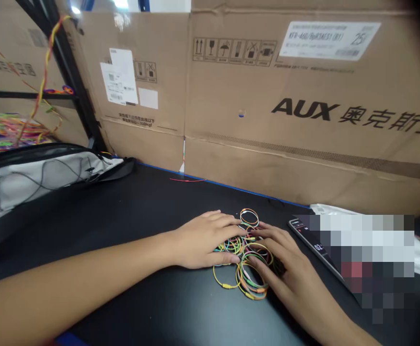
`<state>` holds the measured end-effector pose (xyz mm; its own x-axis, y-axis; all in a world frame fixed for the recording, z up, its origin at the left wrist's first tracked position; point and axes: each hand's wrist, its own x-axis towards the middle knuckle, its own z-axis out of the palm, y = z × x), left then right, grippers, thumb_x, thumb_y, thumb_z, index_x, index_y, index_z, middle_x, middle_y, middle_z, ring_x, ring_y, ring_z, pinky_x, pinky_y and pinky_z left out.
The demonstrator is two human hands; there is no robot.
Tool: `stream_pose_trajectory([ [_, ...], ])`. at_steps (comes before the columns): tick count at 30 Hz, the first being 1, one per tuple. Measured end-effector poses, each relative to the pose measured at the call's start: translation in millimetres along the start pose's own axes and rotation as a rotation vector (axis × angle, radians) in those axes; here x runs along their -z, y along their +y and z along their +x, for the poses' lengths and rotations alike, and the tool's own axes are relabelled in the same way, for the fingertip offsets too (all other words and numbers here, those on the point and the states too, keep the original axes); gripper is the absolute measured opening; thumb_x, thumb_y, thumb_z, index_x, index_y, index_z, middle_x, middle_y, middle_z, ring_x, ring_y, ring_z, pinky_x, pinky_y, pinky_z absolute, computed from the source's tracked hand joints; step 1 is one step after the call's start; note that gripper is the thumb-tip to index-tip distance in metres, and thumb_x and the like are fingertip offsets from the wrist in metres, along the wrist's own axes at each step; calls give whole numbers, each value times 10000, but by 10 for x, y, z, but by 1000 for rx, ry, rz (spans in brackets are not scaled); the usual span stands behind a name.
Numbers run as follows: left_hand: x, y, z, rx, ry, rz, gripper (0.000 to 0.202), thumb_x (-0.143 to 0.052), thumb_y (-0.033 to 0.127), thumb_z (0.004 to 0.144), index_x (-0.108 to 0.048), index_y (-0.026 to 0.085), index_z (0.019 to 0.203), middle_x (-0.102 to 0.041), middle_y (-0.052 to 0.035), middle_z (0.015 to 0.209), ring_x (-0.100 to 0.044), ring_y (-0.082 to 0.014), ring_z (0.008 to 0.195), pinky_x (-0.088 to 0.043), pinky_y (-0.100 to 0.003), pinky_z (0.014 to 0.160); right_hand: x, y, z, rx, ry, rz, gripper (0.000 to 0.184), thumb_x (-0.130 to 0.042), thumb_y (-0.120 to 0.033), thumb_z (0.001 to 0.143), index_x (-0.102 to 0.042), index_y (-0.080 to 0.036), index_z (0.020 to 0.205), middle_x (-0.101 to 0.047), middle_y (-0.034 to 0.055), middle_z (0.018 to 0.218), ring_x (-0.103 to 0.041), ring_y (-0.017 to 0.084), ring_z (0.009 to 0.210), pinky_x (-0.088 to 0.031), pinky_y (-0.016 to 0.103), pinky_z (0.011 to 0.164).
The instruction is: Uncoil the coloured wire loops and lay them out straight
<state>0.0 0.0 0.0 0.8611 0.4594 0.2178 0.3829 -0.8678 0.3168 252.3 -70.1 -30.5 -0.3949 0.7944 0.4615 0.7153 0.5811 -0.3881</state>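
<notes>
A loose pile of thin multicoloured wire loops [250,278] lies on the black tabletop [141,216], with yellow, green, orange and pink strands tangled together. My left hand [206,240] lies over the pile's left side, fingers together and thumb low along the loops. My right hand [280,259] comes in from the lower right, its curved fingers resting in the pile. The hands nearly meet above the loops and hide the pile's middle. Whether either hand grips any strands is hidden.
A dark phone or tablet [305,238], partly blurred out, lies right of the pile. A grey-white bag [32,182] lies at the left. A thin red wire [188,179] lies near the blue-edged back of the table. Large cardboard boxes [267,96] stand behind it.
</notes>
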Motion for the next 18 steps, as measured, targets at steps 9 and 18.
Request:
stream_pose_trajectory([
  [9, 85, -52, -32, 36, 48, -11, 429, -721, 443, 988, -641, 222, 1347, -686, -102, 1401, -658, -321, 1284, -511, -506, 1083, 45, 95, -20, -97, 68, 139, 118, -623, -298, 1052, -711, -326, 978, -711, 52, 1236, -601, 286, 1339, -535, 486, 1068],
  [18, 101, 15, -65, 129, 127, -63, 493, -729, 283, 933, -580, 281, 1403, -527, -105, 1555, -622, -308, 1327, -506, -520, 1113, 81, 173, -35, -200, 138, 219, 172, -609, -381, 1052, -706, -305, 933, -753, 55, 1108, -690, 289, 1235, -566, 463, 1029],
])
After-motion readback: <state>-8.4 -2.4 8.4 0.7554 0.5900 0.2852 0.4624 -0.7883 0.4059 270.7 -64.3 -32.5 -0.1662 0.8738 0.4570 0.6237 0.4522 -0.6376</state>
